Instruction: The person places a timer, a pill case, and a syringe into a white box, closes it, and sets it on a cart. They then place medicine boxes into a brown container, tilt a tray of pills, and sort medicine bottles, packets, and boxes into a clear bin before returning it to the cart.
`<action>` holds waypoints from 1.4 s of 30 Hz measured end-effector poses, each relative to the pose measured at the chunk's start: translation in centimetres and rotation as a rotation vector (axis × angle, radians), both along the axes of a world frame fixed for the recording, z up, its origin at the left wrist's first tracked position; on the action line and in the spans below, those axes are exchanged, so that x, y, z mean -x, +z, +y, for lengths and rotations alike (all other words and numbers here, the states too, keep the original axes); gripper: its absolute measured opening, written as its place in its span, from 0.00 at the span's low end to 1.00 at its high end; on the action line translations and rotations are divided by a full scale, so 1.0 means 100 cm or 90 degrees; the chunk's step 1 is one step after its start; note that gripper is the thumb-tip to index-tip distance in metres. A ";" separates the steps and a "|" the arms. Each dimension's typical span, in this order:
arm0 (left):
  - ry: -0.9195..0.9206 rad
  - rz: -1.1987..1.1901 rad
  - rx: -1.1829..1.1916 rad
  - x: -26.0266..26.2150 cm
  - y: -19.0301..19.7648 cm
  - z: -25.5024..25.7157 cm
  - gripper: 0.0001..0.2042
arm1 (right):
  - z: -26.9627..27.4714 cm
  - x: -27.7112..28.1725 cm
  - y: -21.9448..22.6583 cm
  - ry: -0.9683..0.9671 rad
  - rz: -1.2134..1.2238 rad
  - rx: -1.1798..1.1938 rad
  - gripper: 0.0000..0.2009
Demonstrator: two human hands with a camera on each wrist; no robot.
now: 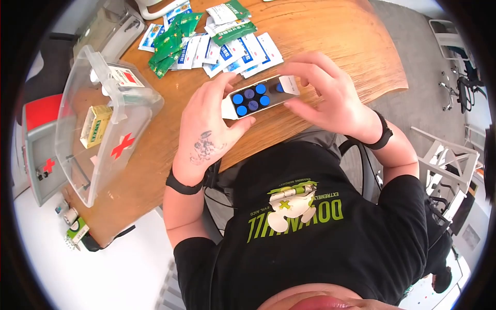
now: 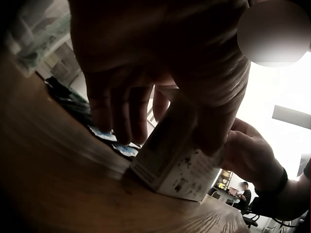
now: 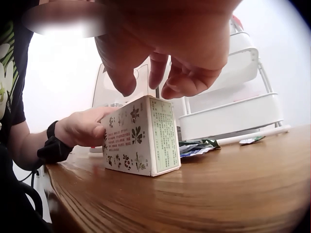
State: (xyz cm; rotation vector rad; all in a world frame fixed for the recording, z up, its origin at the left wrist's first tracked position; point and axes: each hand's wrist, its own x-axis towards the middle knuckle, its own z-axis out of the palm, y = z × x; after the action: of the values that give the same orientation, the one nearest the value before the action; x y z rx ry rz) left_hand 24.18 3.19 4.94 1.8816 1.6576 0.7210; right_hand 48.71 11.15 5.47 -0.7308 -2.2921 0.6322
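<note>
A small white carton [image 1: 262,97] with plant drawings on its side stands on the wooden table, its top open. Inside show several bottles with blue caps [image 1: 261,89], two of them darker; one at the right end sits apart in shadow. My left hand [image 1: 209,111] grips the carton's left end, thumb on the near side and fingers on the far side. Over the right end hovers my right hand [image 1: 330,95], thumb and fingers spread apart. In the right wrist view its fingers hang just above the carton's [image 3: 131,138] top edge, holding nothing.
Green and white-blue sachets [image 1: 232,51] lie piled beyond the carton. At the left stands a clear plastic bin [image 1: 150,98] with a red cross, holding a yellow box [image 1: 96,126] among other things. A white tiered rack [image 3: 233,109] rises behind the sachets.
</note>
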 end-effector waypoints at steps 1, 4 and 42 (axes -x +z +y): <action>0.007 0.032 0.011 0.000 0.003 -0.001 0.37 | -0.001 -0.001 -0.001 -0.006 -0.003 0.029 0.23; 0.042 0.125 0.031 -0.002 0.015 -0.007 0.38 | -0.003 -0.006 -0.007 -0.019 -0.008 0.124 0.26; -0.102 0.283 -0.185 -0.035 0.014 -0.004 0.35 | 0.011 -0.007 -0.034 0.114 0.069 0.090 0.15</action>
State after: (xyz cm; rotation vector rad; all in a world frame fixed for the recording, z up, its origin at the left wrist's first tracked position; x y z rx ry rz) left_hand 27.71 2.76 6.35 2.4938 1.6980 0.5239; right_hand 49.42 12.28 2.05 -0.5445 -2.2445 0.9031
